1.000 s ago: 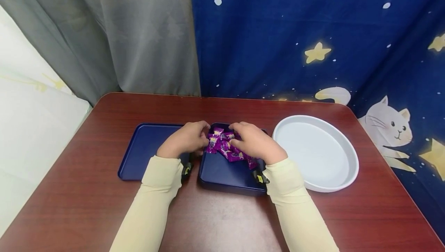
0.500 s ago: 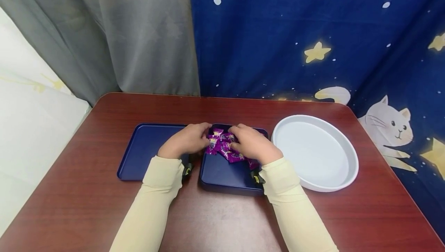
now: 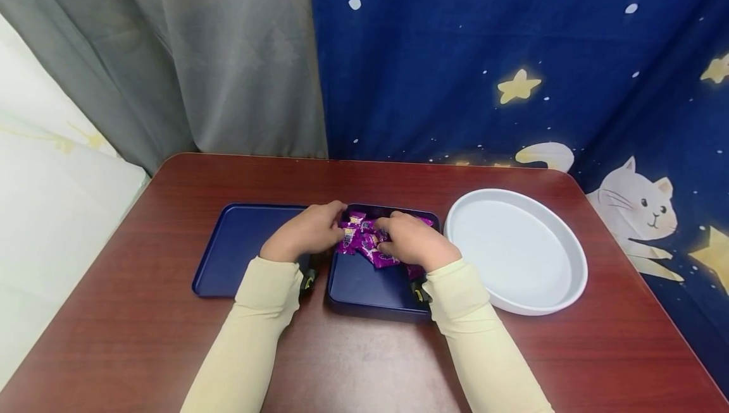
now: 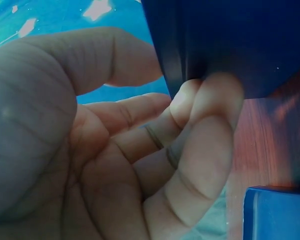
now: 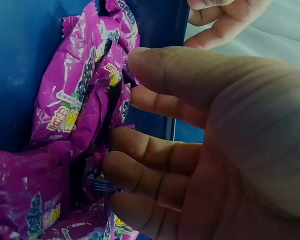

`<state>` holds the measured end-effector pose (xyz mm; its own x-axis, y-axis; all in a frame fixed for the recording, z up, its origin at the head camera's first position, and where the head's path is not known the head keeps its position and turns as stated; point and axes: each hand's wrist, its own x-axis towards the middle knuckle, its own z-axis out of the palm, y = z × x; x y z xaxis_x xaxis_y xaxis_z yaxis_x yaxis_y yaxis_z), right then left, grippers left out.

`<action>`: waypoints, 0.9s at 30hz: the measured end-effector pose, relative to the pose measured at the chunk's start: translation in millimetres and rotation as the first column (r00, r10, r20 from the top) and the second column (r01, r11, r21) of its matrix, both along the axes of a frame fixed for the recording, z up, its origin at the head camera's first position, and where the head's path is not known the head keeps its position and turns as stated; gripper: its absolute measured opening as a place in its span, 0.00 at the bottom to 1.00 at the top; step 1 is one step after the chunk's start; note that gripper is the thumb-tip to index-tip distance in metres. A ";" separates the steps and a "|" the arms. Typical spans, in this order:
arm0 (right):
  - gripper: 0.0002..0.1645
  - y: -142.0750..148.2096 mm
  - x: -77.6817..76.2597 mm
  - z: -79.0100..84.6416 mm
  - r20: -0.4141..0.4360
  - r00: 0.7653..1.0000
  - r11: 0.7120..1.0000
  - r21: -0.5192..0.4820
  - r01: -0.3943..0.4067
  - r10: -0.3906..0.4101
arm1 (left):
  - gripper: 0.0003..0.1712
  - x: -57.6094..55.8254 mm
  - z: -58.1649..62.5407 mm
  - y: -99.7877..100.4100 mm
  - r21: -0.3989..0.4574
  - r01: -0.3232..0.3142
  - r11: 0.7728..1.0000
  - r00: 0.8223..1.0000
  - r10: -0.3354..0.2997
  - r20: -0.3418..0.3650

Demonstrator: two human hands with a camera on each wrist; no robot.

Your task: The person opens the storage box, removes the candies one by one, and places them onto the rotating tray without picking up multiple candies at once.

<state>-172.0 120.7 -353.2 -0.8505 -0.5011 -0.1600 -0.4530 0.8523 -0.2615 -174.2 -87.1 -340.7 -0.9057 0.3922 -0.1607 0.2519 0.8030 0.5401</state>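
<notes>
In the head view a dark blue box point(image 3: 370, 286) holds several purple wrapped candies point(image 3: 367, 245), bunched toward its back. My left hand point(image 3: 307, 233) grips the box's left side. The left wrist view shows its thumb point(image 4: 135, 62) at the box edge and curled fingers point(image 4: 210, 135) against the wall. My right hand point(image 3: 412, 242) reaches into the box over the candies. Seen from the right wrist, its fingers point(image 5: 135, 172) are spread and gently bent, with the tips among the wrappers. The thumb tip meets a wrapper, and some candies are hidden under this hand.
A flat dark blue lid point(image 3: 245, 236) lies left of the box, partly behind the left hand. To the right stands a round white tray point(image 3: 515, 255), close to the box. Everything rests on a reddish-brown table point(image 3: 125, 312), with curtains point(image 3: 398, 52) behind it.
My right hand has shifted slightly left and lower into the candies, uncovering wrappers at the box's back right. The left hand stays at the box's side.
</notes>
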 end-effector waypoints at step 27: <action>0.14 2.0 -4.7 0.1 0.019 1.000 0.998 -0.064 0.008 -0.007 | 0.27 -1.1 -2.7 0.6 -0.002 -0.026 1.000 0.999 0.026 0.020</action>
<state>-176.7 122.7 -353.1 -0.8513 -0.5047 -0.1437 -0.4413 0.8367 -0.3242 -175.4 -86.5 -343.4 -0.9122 0.3684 -0.1794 0.2201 0.8099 0.5438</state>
